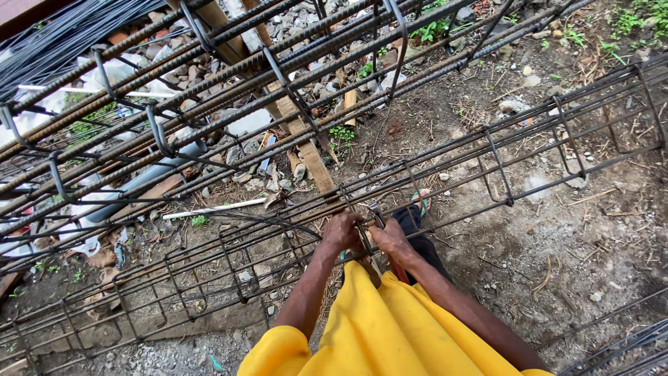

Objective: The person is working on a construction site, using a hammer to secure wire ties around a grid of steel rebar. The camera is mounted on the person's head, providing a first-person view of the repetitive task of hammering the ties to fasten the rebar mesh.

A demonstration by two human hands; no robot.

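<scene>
On the far left lies a grey plastic pipe (149,175) among stones and scraps, under a big cage of thick dark steel bars (209,76). A thin white rod (212,207) lies on the dirt just beside it. A long low cage of thin rusty steel bars (487,150) runs across the ground from the lower left to the upper right. The left hand (342,232) is closed on one of its top bars – right in the middle of the view. The right hand (392,237) is just beside it, nearly touching, and grips a small metal tool (376,214) that pokes up at the same bar. Both arms come out of yellow sleeves (390,327). A wooden plank (306,146) lies behind the hands. On the right is bare dirt with little stones.
</scene>
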